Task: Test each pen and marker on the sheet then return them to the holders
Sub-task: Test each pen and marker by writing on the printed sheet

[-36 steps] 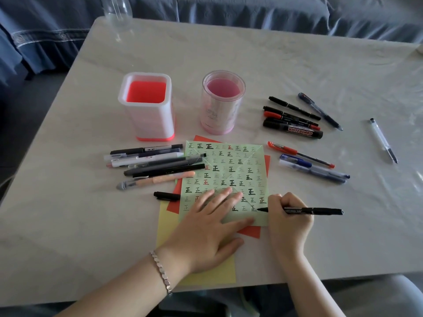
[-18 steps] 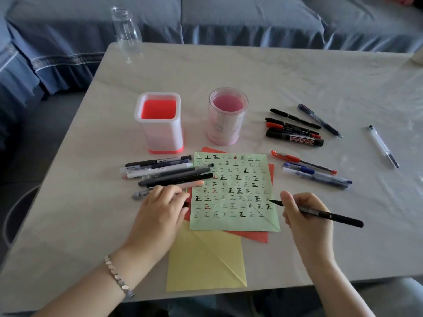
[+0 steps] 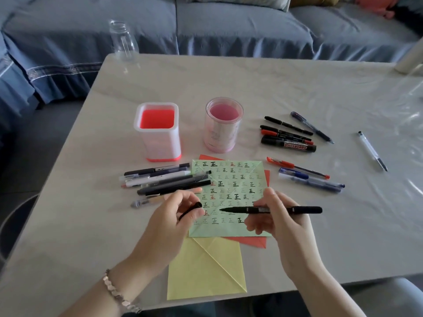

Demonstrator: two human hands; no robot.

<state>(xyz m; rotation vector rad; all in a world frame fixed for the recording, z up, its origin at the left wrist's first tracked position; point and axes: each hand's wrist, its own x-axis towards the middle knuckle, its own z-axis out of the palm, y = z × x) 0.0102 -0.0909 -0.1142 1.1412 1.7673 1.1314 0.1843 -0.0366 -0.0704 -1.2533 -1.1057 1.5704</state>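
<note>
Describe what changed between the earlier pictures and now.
The left hand left the green paper sheet, took the small black cap and brought it toward the slim black pen, which the right hand lifted off the sheet. The white square holder, pink round holder and loose pens stayed put.

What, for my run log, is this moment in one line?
left hand: holds cap | right hand: holds pen, tip toward cap | sheet: marked | holders: no pens inside | next: likely recap

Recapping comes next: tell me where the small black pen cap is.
Head view, lower middle: the small black pen cap is pinched in the left hand at the left edge of the green paper sheet, left of the slim black pen.
</note>
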